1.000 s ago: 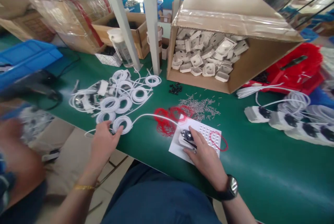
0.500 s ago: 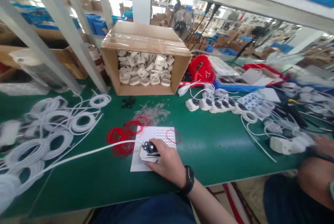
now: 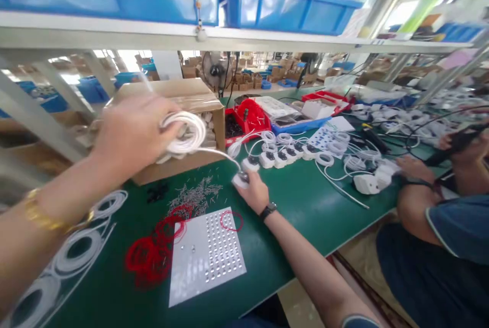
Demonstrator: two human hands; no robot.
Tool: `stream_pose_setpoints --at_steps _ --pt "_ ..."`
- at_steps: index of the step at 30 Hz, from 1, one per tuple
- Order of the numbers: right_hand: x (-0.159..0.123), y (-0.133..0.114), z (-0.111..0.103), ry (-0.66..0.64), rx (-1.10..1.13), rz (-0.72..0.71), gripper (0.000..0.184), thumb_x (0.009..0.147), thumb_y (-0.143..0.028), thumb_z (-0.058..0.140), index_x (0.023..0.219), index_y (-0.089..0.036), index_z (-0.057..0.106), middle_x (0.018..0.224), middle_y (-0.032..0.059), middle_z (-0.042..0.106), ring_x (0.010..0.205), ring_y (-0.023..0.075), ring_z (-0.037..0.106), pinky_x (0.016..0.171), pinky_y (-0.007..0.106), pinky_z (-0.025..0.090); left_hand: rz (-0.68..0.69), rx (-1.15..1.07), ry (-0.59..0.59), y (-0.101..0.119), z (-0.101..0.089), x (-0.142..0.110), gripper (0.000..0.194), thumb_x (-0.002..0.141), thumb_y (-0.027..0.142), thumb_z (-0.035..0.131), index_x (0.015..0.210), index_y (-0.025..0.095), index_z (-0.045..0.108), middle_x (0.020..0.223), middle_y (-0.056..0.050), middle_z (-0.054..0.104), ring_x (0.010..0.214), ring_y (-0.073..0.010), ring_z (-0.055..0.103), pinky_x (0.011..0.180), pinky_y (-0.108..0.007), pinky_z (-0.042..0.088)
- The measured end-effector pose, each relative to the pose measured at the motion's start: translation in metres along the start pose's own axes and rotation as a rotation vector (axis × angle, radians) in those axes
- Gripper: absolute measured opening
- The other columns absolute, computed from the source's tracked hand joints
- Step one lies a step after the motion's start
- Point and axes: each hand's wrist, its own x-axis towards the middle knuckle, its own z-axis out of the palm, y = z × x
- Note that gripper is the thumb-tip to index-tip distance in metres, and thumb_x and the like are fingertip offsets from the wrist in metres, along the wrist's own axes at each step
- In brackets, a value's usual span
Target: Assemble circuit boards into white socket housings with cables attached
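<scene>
My left hand (image 3: 133, 129), smeared by motion, is raised in front of the cardboard box (image 3: 160, 172) and grips a coil of white cable (image 3: 193, 139). From the coil the cable runs down to a small white plastic housing (image 3: 238, 182). My right hand (image 3: 255, 194) is closed around that housing, low over the green table. Beside it stands a row of similar white housings with black inserts (image 3: 280, 159), each with coiled cable behind. Fingers partly cover the held housing, so its insert is mostly hidden.
A white sheet with rows of small metal pieces (image 3: 191, 277) lies in front, beside red wire loops (image 3: 143, 256) and scattered metal pins (image 3: 194, 195). Cable coils (image 3: 76, 251) lie left. Blue bins (image 3: 282, 9) stand on the overhead shelf. A co-worker's arm (image 3: 416, 185) is at right.
My right hand has carried the housing off the white sheet to the far right, next to the row. My left hand has come into view holding the coil. The view has swung right.
</scene>
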Motion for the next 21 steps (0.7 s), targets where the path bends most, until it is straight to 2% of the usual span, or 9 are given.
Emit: stream_pose_setpoints --at_steps 3,6,9,13,17,21 --pt "0.013 0.002 0.004 -0.027 -0.048 0.036 0.061 0.081 -0.041 0.059 0.134 -0.022 0.036 0.116 0.0102 0.057 0.092 0.0221 0.064 0.072 0.030 0.049 0.117 0.160 -0.097 0.022 0.046 0.059 0.019 0.085 0.031 0.048 0.092 0.017 0.059 0.090 -0.006 0.064 0.083 -0.0223 0.059 0.066 -0.031 0.042" --pt "0.009 0.007 0.002 -0.021 -0.125 -0.067 0.071 0.079 -0.043 0.062 0.140 -0.026 0.029 0.132 0.0135 0.048 0.089 0.0227 0.065 0.067 0.030 0.051 0.170 0.184 -0.167 0.038 0.088 0.090 0.016 0.085 0.026 0.047 0.091 0.016 0.058 0.091 -0.008 0.063 0.083 -0.0244 0.060 0.061 -0.031 0.042" --pt "0.005 0.022 -0.002 -0.072 -0.262 -0.291 0.066 0.084 -0.034 0.056 0.142 -0.028 0.024 0.148 0.0133 0.028 0.084 0.0205 0.066 0.063 0.030 0.051 0.177 0.151 -0.197 0.044 0.115 0.099 0.015 0.086 0.024 0.045 0.091 0.016 0.057 0.091 -0.009 0.063 0.082 -0.0251 0.061 0.063 -0.032 0.044" --pt "0.020 0.041 -0.002 -0.217 -0.406 -0.536 0.048 0.090 -0.014 0.037 0.137 -0.025 0.035 0.148 0.0110 0.030 0.073 0.0150 0.065 0.060 0.028 0.052 0.188 0.099 -0.215 0.049 0.136 0.110 0.014 0.085 0.022 0.046 0.090 0.015 0.056 0.090 -0.010 0.062 0.082 -0.0255 0.061 0.067 -0.033 0.045" --pt "0.045 0.046 0.002 -0.202 -0.474 -0.581 0.046 0.091 -0.010 0.030 0.134 -0.022 0.042 0.147 0.0111 0.032 0.071 0.0147 0.065 0.057 0.028 0.052 0.179 0.014 -0.208 0.053 0.161 0.129 0.013 0.085 0.021 0.047 0.089 0.014 0.057 0.089 -0.011 0.060 0.086 -0.0258 0.059 0.074 -0.034 0.046" --pt "0.061 0.052 -0.001 -0.184 -0.491 -0.566 0.041 0.094 -0.013 0.027 0.128 -0.022 0.046 0.148 0.0089 0.032 0.075 0.0155 0.065 0.059 0.029 0.052 0.132 -0.043 -0.199 0.054 0.196 0.142 0.015 0.086 0.021 0.047 0.093 0.012 0.056 0.096 -0.014 0.057 0.093 -0.0274 0.057 0.080 -0.037 0.045"
